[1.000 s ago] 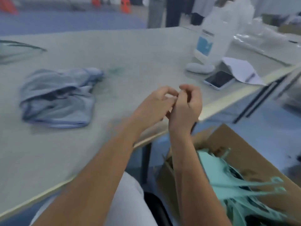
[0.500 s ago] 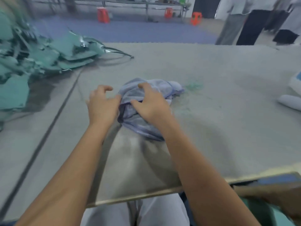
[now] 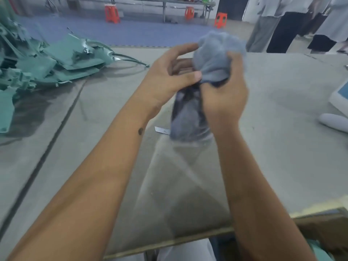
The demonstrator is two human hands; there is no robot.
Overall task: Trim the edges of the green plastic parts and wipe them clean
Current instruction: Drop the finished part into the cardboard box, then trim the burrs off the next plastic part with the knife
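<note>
I'm sitting at the grey worktop [image 3: 282, 147], w/ both arms stretched out over it. The green plastic parts [image 3: 56, 61] are lying in a heap at the far left of the worktop, well apart from my hands; none is being held. They look thin, stiff-ish & light, w/ ragged torn edges, so I'm guessing they'd be best taken by a flat middle area, not the jagged rim. Pile is jumbled, so no single heading, but one long thin strip is pointing right, toward the worktop's middle.

I'm holding the blue-grey cloth [image 3: 212, 59] up above the worktop, bunched. It's soft & limp: its long axis is running roughly vertical, top wad above my hands, tail hanging down betw. my wrists. My right hand [image 3: 224, 98] is closed around its middle, fingers wrapped tight. My left hand [image 3: 169, 78] is beside it, thumb pressing the cloth, other fingers partly spread & loose.

A small white scrap [image 3: 162, 130] is lying on the worktop just under the cloth's tail.
</note>
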